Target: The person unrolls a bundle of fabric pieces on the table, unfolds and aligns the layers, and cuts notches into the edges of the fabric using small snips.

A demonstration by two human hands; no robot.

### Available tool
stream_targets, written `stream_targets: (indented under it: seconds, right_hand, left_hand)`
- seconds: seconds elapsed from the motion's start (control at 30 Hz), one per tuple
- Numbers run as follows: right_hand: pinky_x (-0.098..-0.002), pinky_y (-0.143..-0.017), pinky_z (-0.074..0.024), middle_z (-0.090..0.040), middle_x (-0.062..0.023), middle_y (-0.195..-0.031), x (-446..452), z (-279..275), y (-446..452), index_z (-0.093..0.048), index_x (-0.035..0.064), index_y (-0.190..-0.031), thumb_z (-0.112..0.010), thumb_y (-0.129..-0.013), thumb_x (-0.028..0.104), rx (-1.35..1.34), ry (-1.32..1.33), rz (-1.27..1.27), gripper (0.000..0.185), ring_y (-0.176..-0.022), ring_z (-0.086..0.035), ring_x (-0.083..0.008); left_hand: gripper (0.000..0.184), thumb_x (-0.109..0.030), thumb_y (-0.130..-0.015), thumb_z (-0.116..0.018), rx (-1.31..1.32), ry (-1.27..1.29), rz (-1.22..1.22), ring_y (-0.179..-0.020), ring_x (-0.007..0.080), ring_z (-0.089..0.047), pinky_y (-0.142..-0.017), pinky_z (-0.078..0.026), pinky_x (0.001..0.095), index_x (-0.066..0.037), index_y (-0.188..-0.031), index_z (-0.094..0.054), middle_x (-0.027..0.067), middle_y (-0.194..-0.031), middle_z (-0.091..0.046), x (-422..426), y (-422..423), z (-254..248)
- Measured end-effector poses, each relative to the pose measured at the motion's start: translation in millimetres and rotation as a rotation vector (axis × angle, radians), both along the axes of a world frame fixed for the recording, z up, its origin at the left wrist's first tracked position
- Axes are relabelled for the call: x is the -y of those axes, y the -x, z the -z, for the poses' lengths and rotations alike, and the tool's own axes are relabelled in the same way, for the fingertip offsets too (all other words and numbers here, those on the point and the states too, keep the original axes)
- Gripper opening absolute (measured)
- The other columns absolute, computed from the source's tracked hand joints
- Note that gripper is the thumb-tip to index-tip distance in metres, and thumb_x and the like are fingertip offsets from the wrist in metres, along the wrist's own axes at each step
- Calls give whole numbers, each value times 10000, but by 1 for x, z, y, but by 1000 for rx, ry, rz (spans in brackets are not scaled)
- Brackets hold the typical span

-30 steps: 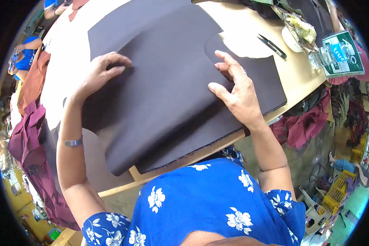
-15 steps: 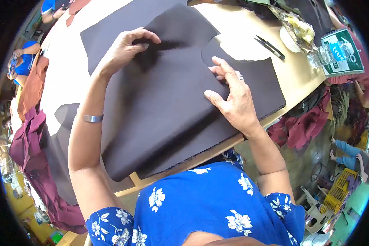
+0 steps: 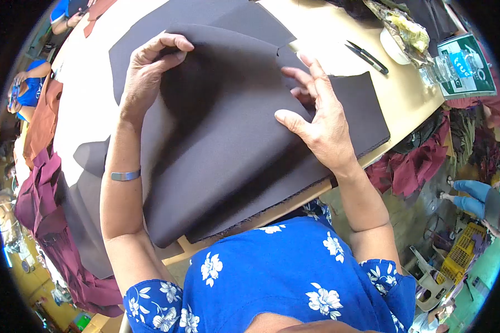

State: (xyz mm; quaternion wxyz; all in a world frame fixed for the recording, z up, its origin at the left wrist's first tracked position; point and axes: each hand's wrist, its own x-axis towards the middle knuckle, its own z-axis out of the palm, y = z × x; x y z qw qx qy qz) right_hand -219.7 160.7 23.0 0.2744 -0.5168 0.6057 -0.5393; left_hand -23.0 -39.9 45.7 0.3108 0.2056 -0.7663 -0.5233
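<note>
Dark grey-brown fabric [image 3: 228, 127] lies in layers on the table [image 3: 372, 100], its top sheet lifted and bulging between my hands. At the upper left, my left hand [image 3: 158, 69] pinches the edge of that sheet, with thumb and fingers bent together. My right hand [image 3: 316, 111] is over the right part of the fabric, its fingers apart and the thumb stretched out; nothing shows in its grip. The lower edge of the top sheet curls over near the table's front edge, above the layers beneath.
A black pen [image 3: 368, 57] lies at the upper right, near a plastic bottle [image 3: 447, 69] and a bowl [image 3: 393, 49]. Maroon cloth [image 3: 41, 205] hangs at the left. People in blue are at the far left; another person [image 3: 478, 198] is at the right.
My left hand has gone up and inward since the first frame, then slightly left, lifting the sheet's upper edge into a bulge. My right hand has barely moved.
</note>
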Motion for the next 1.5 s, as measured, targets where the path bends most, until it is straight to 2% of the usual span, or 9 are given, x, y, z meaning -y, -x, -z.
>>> stream_targets:
  seconds: [0.17,0.27,0.4,0.57,0.77,0.83,0.93,1.23,1.5]
  right_hand:
    - [-326,-705,-436,-592,-129,-912,-1,0,1,-345,76,-1300,-711,-655,144,-46,-45,-18,745,-787,-535,-224]
    - [-343,-703,-399,-546,-71,-780,-11,-24,2,-406,76,-1250,-686,-667,130,-55,-297,-46,649,-712,-504,-199]
    - [-347,-800,-318,-476,-33,-655,-28,-9,1,-449,96,-1212,-606,-728,93,-363,-88,9,509,-669,-482,-178]
    - [-354,-793,-337,-516,-45,-682,-35,8,-2,-445,87,-1213,-592,-737,48,-454,-1,34,500,-678,-505,-195]
    - [-343,-784,-342,-522,-46,-710,-34,9,-9,-458,87,-1209,-601,-722,28,-462,21,92,511,-675,-503,-187]
    - [-313,-787,-329,-492,-21,-716,-34,11,-10,-483,94,-1198,-594,-733,49,-456,19,91,480,-660,-461,-160]
    - [-350,-776,-341,-563,-53,-782,-32,7,-9,-458,98,-1201,-598,-725,38,-548,-12,62,500,-703,-521,-196]
    - [-351,-768,-329,-606,-53,-971,-30,6,-10,-471,110,-1176,-584,-735,68,-627,-41,51,457,-724,-515,-202]
    - [-356,-756,-316,-563,-30,-798,-28,5,-11,-469,118,-1170,-570,-751,74,-628,-54,38,434,-710,-496,-194]
  left_hand:
    - [364,38,-725,-497,80,95,-55,-1095,136,-469,-1006,-269,300,-68,-1051,-618,32,-1081,-595,-8,9,-5]
    - [436,46,-710,-471,235,182,26,-1148,148,-441,-1051,-208,306,-58,-1120,-579,40,-1154,-563,-3,12,-3]
    - [493,58,-688,-440,391,116,40,-1156,148,-433,-1065,-189,316,-65,-1150,-560,45,-1169,-551,2,16,10]
    - [365,-21,-751,-515,511,130,24,-1063,164,-499,-995,-304,286,-54,-1107,-586,58,-1088,-581,-1,23,5]
    - [340,-5,-760,-524,578,369,28,-1017,194,-534,-956,-367,292,-52,-1091,-588,71,-1072,-580,9,34,4]
    - [350,11,-751,-526,572,401,30,-1016,197,-535,-952,-374,296,-58,-1088,-588,64,-1063,-578,8,39,4]
    - [361,25,-728,-534,575,402,30,-1014,201,-533,-946,-380,298,-56,-1075,-587,61,-1039,-572,11,43,7]
    - [394,34,-675,-544,673,483,35,-1043,226,-503,-956,-363,317,-57,-1058,-573,85,-1039,-534,12,35,4]
    - [391,29,-694,-552,646,531,25,-1051,234,-507,-967,-365,323,-67,-1072,-574,84,-1073,-529,12,41,4]
